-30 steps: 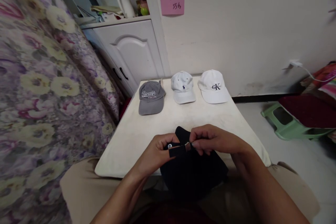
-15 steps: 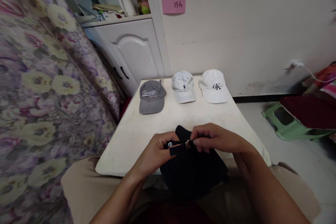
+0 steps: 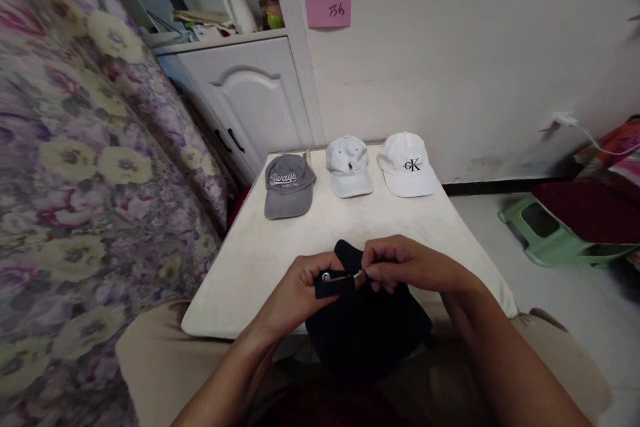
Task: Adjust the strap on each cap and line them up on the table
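Observation:
A black cap (image 3: 367, 327) hangs at the near edge of the table, between my two hands. My left hand (image 3: 307, 283) is closed on its back strap (image 3: 327, 288), beside a round metal eyelet. At a small metal buckle (image 3: 359, 278) on the strap, my right hand (image 3: 400, 263) pinches the cap's strap with thumb and fingers. Farther back stand a grey cap (image 3: 289, 187) with white lettering, a pale cap (image 3: 349, 167) with a small dark logo, and a white cap (image 3: 407, 165) with black letters.
The caps stand on a cream-covered table (image 3: 240, 273). A floral curtain (image 3: 90, 213) hangs at the left, beside a white cabinet (image 3: 250, 93) with a white jug (image 3: 237, 5) on its shelf. On the right, a green stool (image 3: 540, 230) stands on the floor.
The strap's loose end near my left hand has shifted slightly left, and more of the metal buckle shows. Both hands keep their grip on the black cap's strap.

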`<move>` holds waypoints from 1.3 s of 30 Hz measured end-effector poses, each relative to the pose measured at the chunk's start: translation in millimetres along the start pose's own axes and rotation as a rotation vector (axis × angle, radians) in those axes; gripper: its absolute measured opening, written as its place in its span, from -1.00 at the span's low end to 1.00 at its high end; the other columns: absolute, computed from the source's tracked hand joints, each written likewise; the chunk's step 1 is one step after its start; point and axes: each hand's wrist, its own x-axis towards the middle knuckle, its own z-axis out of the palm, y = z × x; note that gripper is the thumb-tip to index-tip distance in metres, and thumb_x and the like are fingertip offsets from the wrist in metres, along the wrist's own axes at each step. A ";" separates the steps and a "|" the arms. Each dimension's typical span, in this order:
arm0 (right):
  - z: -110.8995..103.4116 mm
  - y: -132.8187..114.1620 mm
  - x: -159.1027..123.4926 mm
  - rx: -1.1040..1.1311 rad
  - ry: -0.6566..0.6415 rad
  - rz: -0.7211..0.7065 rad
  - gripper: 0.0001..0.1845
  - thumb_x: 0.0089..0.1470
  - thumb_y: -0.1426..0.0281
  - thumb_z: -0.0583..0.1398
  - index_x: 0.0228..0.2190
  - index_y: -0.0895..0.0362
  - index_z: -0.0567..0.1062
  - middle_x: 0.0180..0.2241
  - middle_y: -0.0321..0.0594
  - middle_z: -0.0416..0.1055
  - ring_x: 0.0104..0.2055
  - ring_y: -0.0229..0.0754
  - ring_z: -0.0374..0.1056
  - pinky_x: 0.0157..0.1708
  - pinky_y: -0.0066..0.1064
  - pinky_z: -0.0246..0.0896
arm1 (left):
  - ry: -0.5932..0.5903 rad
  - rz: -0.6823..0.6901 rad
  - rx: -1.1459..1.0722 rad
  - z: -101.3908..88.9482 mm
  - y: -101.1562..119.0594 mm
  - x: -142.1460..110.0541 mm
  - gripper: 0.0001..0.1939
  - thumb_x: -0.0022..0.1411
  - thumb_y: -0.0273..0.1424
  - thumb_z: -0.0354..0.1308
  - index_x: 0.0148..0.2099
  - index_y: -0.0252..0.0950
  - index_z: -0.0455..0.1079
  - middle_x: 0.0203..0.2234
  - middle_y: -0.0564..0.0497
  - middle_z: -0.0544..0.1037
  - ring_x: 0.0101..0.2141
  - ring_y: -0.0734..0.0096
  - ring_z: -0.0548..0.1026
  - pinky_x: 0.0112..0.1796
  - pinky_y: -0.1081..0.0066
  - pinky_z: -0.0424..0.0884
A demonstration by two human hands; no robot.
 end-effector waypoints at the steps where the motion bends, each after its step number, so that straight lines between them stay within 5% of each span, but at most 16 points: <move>1: -0.1 -0.1 -0.3 0.000 0.001 0.000 -0.84 0.18 0.32 0.23 -0.34 0.18 0.46 -0.45 -0.30 0.44 -0.48 -0.37 0.30 -0.47 -0.53 0.18 | 0.001 0.005 0.004 -0.4 0.1 0.0 -0.80 0.10 -0.49 0.28 -0.46 -0.33 0.29 -0.60 0.19 0.26 -0.54 0.60 0.11 -0.51 0.58 0.05; 20: 8.8 4.0 5.9 -0.031 0.051 0.008 -0.74 0.06 0.23 0.34 -0.29 0.15 0.54 -0.42 -0.36 0.39 -0.41 -0.33 0.23 -0.41 -0.49 0.08 | 0.024 0.031 0.105 1.1 0.0 -2.3 -0.87 0.06 -0.57 0.17 -0.46 -0.32 0.30 -0.59 0.19 0.27 -0.52 0.58 0.15 -0.50 0.54 0.05; 39: 7.5 10.0 12.5 0.006 0.104 0.013 -0.75 -0.01 0.21 0.37 -0.37 0.14 0.57 -0.43 -0.35 0.44 -0.40 -0.30 0.28 -0.37 -0.47 0.14 | -0.149 -0.058 0.024 -9.4 7.7 -10.1 -0.85 0.15 -0.38 0.22 -0.25 -0.29 0.34 -0.50 0.16 0.28 -0.48 0.52 0.18 -0.48 0.51 0.09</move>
